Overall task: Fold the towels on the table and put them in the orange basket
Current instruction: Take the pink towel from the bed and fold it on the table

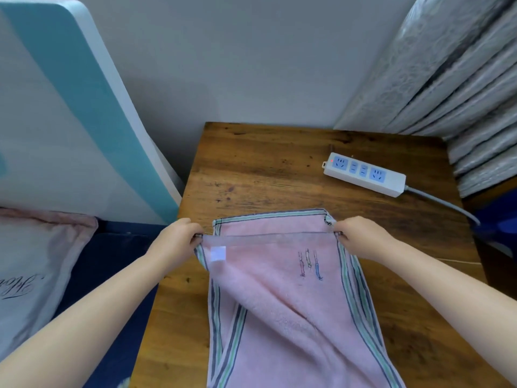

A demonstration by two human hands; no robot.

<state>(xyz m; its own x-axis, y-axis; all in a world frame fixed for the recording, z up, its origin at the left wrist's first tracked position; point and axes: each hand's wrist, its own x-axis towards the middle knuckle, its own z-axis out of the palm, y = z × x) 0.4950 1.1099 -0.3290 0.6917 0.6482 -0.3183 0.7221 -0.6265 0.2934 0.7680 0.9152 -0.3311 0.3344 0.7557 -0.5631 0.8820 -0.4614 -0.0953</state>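
Grey wall behind; wooden table [265, 169] pushed into the corner. A white power strip [365, 174] with blue sockets lies on the far right part of the table, one red light on, its grey cable running off the right edge. A teal-and-white board [70, 107] leans against the wall on the left; grey patterned curtain [453, 79] on the right.

Pink towel [279, 303] with striped borders lies along the table, near end running out of view at the bottom. It is doubled over: the far edge lies flat on the wood, a second edge is held taut just this side of it.

Left hand [179, 236]: fingers curled, pinching the left corner of the taut edge. Right hand [356, 233]: fingers curled, pinching the right corner. Small white label [218, 253] and an embroidered motif [309, 264] face up just below the held edge.
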